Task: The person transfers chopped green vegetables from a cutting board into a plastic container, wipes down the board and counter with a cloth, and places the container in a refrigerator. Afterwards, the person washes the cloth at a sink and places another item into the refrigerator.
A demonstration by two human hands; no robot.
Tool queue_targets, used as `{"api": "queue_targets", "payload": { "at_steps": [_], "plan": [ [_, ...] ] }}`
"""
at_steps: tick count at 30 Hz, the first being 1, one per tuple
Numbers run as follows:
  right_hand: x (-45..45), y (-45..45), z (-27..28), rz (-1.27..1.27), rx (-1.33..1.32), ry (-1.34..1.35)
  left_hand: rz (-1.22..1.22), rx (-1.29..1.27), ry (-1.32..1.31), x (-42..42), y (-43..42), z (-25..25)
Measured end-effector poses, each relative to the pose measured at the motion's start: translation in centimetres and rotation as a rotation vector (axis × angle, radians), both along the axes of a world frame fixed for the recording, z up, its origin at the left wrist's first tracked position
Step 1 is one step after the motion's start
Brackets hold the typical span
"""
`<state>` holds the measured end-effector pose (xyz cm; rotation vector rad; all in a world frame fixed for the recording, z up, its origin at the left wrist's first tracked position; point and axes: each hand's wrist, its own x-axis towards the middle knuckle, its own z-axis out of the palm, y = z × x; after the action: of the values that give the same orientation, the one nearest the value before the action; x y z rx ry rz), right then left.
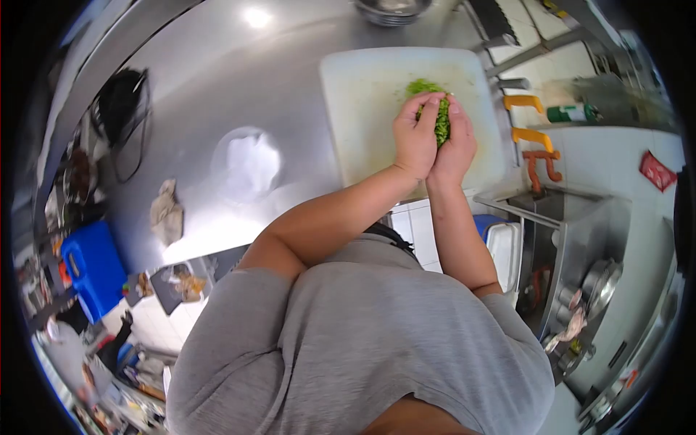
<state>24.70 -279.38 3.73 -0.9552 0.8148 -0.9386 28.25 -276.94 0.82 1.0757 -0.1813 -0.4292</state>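
Observation:
Over a white cutting board (368, 109), my left hand (417, 138) and my right hand (457, 148) are cupped together, wrists touching. Finely chopped greens (443, 125) fill the gap between the palms, with the fingers of both hands curled around them. Just beyond my fingertips, a smaller heap of loose chopped greens (423, 86) lies on the board. My palms hide part of what they hold.
The board rests on a steel table (290, 80). Stacked metal bowls (393, 10) stand at its far edge, and a crumpled cloth (167, 214) lies on the left. Yellow-handled tools (533, 136) hang at the right. A blue container (96, 268) is at lower left.

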Motion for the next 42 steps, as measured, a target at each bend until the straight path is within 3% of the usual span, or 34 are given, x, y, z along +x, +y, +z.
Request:
{"api": "queue_targets", "payload": {
  "at_steps": [5, 10, 13, 14, 16, 18, 20, 21, 23, 27, 32, 36, 38, 42],
  "plan": [
    [5.3, 9.1, 1.5, 0.275, -0.129, 0.016, 0.216, 0.064, -0.005, 4.8, 11.0, 2.9],
    [10.9, 18.4, -0.1, 0.533, -0.15, -0.14, 0.423, 0.011, -0.082, 9.3, 21.3, 1.4],
    [13.3, 21.2, -4.3, 0.614, -0.306, -0.062, 0.408, 0.274, -0.085, 10.9, 25.5, -2.5],
    [13.7, 21.4, -5.7, 0.628, -0.375, -0.005, 0.413, 0.476, -0.227, 12.0, 26.9, -5.6],
    [14.2, 21.6, -6.1, 0.621, -0.488, 0.026, 0.404, 0.435, -0.242, 12.2, 27.5, -4.5],
    [13.6, 21.3, -4.7, 0.699, -0.251, 0.055, 0.427, 0.419, -0.242, 11.6, 27.5, -2.0],
    [13.6, 20.1, -4.6, 0.679, 0.008, -0.022, 0.402, 0.447, -0.192, 12.3, 28.1, -3.2],
    [13.1, 18.7, -4.4, 0.681, 0.018, -0.02, 0.384, 0.461, -0.168, 12.6, 28.4, -3.6],
    [11.1, 14.1, -4.0, 0.67, 0.032, -0.015, 0.359, 0.492, -0.164, 12.6, 28.4, -3.2],
    [4.9, 1.4, -5.2, 0.386, -0.267, 0.073, 0.23, 0.478, -0.313, 11.4, 27.7, -2.1],
    [1.3, -13.6, -10.3, 0.252, -0.582, 0.525, 0.029, 0.493, -0.618, 9.5, 22.8, -1.1],
    [4.3, -16.2, -13.8, 0.471, -0.726, 0.464, -0.177, 0.542, -0.77, 7.7, 15.6, -3.1],
    [4.7, -14.9, -13.4, 0.648, -0.788, 0.474, -0.284, 0.635, -0.812, 7.8, 12.1, -4.3],
    [1.1, -11.7, -10.8, 0.91, -0.758, 0.463, -0.267, 0.606, -1.05, 11.1, 4.7, -7.9]
  ]
}}
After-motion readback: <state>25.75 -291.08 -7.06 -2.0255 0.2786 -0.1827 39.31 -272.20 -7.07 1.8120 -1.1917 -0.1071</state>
